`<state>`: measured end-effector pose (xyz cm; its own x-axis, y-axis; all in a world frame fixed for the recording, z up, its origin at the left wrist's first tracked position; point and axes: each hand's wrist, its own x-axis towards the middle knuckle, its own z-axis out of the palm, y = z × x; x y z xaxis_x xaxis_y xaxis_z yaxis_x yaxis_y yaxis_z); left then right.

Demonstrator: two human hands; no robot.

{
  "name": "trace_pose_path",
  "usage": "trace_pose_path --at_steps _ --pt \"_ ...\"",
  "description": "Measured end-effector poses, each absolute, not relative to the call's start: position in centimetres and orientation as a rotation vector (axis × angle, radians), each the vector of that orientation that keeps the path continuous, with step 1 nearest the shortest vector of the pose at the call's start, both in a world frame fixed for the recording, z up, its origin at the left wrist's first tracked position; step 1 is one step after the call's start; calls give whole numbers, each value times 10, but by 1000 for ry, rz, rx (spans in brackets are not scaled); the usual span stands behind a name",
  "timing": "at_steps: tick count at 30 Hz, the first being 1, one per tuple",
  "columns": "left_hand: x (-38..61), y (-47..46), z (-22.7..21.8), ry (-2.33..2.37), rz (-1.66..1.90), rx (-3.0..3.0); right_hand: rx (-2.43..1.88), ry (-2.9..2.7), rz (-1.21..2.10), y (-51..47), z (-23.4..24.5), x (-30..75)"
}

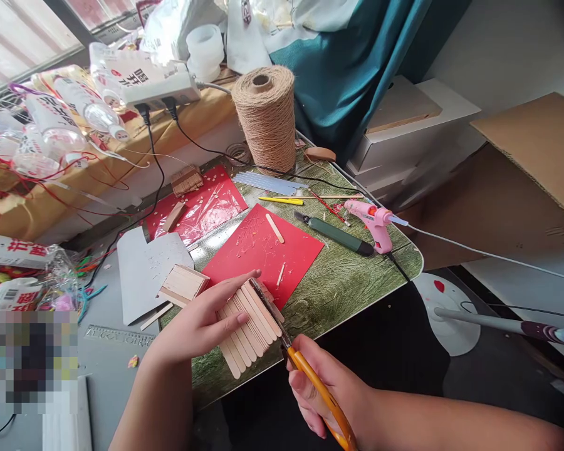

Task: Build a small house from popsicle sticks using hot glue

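Note:
My left hand (202,322) grips a flat panel of glued wooden ice-cream sticks (249,326) over the near edge of the green table (357,275). My right hand (322,385) is closed round the orange handles of scissors (305,369). Their blades reach up along the right end of the stick panel. A red paper sheet (263,250) lies just behind, with loose sticks (275,228) and scraps on it. A small wooden stick box (182,285) sits left of the panel.
A pink glue gun (373,222), a green-handled knife (333,233), a yellow pencil (282,200) and a big twine spool (266,116) stand further back. Red plastic wrap (202,207), grey card (145,269) and a ruler (120,336) lie left. Cardboard boxes (521,181) are right.

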<state>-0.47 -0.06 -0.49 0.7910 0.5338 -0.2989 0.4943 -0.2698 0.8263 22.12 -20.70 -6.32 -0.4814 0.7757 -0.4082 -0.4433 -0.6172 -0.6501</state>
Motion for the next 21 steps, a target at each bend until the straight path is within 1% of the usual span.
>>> trace_pose_path --at_steps 6,10,13,21 --pt "-5 1 -6 777 37 1940 -952 -626 2140 -203 -56 222" --pt "-5 1 -7 778 28 1961 -882 -556 2156 -204 -52 222" --pt "-5 1 -6 773 28 1958 -856 -658 2087 -202 -50 225" --pt "-4 0 -5 771 44 1969 -989 -907 1896 -193 -44 227"
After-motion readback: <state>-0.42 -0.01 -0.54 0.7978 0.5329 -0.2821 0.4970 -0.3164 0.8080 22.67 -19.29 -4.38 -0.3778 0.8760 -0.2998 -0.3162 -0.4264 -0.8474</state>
